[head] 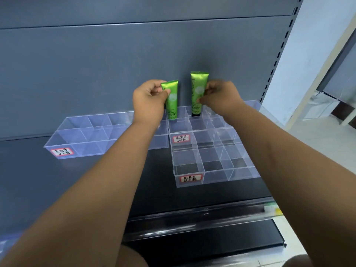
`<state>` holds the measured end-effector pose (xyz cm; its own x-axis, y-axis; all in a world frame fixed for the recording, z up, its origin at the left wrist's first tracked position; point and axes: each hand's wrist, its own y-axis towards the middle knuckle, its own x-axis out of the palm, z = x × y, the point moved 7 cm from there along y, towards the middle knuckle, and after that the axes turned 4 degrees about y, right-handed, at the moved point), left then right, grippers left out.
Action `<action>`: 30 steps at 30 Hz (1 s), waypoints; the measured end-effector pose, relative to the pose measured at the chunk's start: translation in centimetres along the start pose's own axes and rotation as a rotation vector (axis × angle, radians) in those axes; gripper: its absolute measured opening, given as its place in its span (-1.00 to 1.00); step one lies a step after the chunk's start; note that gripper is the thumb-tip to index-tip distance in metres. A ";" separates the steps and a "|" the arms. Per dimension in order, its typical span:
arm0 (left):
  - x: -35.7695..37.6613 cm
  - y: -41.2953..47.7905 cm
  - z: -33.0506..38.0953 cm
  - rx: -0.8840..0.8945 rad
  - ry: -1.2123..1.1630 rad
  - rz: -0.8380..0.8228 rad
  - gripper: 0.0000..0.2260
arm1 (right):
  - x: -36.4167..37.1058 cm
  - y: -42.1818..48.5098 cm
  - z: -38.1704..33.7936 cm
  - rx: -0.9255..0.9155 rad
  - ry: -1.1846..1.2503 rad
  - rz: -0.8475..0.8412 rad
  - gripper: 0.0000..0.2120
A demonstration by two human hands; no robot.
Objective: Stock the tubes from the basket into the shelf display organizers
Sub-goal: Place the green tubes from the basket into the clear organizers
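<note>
- Tubes: left tube (172, 101) and right tube (198, 93) stand upright, caps down, over the rear compartments of the organizer (200, 125).
- Grip: left hand (149, 101) and right hand (219, 97) each pinch their own tube's upper half.

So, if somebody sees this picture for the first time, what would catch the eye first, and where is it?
Two bright green tubes stand out against the grey back panel: the left hand pinches the left tube, the right hand pinches the right tube, both cap down over the back row of the rear right organizer. Next come the red-bordered labels on the fronts of the three clear organizers.
</note>
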<state>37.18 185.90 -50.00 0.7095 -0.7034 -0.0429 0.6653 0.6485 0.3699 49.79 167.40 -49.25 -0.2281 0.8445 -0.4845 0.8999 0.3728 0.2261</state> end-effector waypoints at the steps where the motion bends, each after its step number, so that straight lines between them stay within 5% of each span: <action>1: -0.3 0.1 -0.1 0.005 0.021 0.016 -0.77 | 0.0 0.0 0.0 0.000 -0.009 0.008 -0.84; 12: 0.9 2.0 -1.5 0.065 0.252 -0.021 -0.79 | 0.3 1.4 0.7 -0.055 -0.185 0.010 -0.88; 22: 0.3 2.8 -2.6 0.020 0.313 0.110 -0.82 | 1.9 1.9 1.4 -0.098 -0.268 0.006 -0.86; 30: 1.3 2.6 -4.3 -0.076 0.398 -0.049 -0.79 | 1.5 2.2 1.7 -0.147 -0.298 0.003 -0.84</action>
<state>40.85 187.96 -53.12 0.7014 -0.5761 -0.4197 0.7051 0.6472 0.2899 52.03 168.78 -50.90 -0.0873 0.7044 -0.7044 0.8323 0.4401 0.3370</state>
